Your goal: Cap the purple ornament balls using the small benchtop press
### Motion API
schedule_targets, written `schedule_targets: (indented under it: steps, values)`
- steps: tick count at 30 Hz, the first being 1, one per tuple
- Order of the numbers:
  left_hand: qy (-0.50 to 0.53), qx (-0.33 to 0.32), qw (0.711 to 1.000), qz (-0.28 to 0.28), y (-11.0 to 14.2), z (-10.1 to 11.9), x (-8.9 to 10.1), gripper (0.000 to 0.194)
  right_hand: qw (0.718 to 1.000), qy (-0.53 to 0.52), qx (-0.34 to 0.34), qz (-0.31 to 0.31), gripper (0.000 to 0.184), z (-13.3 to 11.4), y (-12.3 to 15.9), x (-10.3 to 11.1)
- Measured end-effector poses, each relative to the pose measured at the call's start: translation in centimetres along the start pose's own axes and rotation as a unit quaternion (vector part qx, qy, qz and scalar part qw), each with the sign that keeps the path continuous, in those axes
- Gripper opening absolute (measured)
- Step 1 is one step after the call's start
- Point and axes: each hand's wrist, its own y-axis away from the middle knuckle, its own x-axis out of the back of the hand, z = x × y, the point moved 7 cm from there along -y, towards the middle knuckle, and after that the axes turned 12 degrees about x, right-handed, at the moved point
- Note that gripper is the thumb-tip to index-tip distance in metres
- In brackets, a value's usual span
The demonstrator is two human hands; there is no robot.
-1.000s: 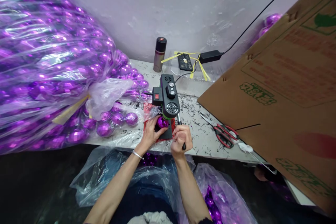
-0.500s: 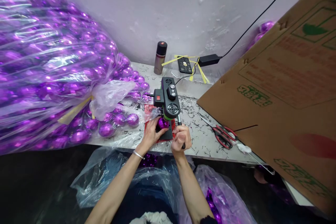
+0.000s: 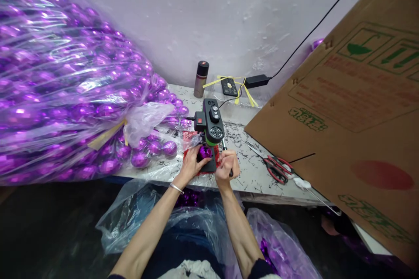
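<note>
Under the head of a small black bench press machine [image 3: 212, 117], a shiny purple ball ornament [image 3: 205, 152] sits on the machine's dark base [image 3: 211, 165]. My left hand [image 3: 191, 163] grips the ball from the left, thumb at its near side. Wrapped in a fist, my right hand [image 3: 226, 165] holds the machine's lever handle [image 3: 231, 172], whose shaft rises to the machine's right side. A red sheet [image 3: 190, 136] lies beneath the base. Whether the head touches the ball I cannot tell.
A huge clear bag of purple balls [image 3: 72, 96] fills the left. Red-handled scissors [image 3: 276, 168] lie at right before a large cardboard box [image 3: 343, 117]. Behind the machine stand a bottle [image 3: 200, 79] and a phone [image 3: 228, 86]. Black scraps litter the white table [image 3: 248, 178].
The view has shifted slightly, so the scene sits a little differently. Both hands keep their holds on the ball and the lever handle, and the handle's position looks nearly the same.
</note>
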Motion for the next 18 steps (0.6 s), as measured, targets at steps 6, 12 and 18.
schedule_targets:
  steps: [6,12,18]
  values:
    - [-0.009,-0.048,0.999,-0.002,4.4,0.4,1.2,0.059,0.996,-0.019,-0.075,-0.036,0.043,-1.1,-4.4,-0.2]
    - [-0.092,-0.124,0.986,0.059,7.2,1.2,7.4,0.059,0.997,-0.024,-0.062,-0.036,0.043,-1.3,-3.1,0.0]
    - [-0.339,0.026,0.94,0.02,-4.8,0.3,13.0,0.04,0.997,-0.01,-0.064,-0.031,0.042,-1.0,-2.4,0.1]
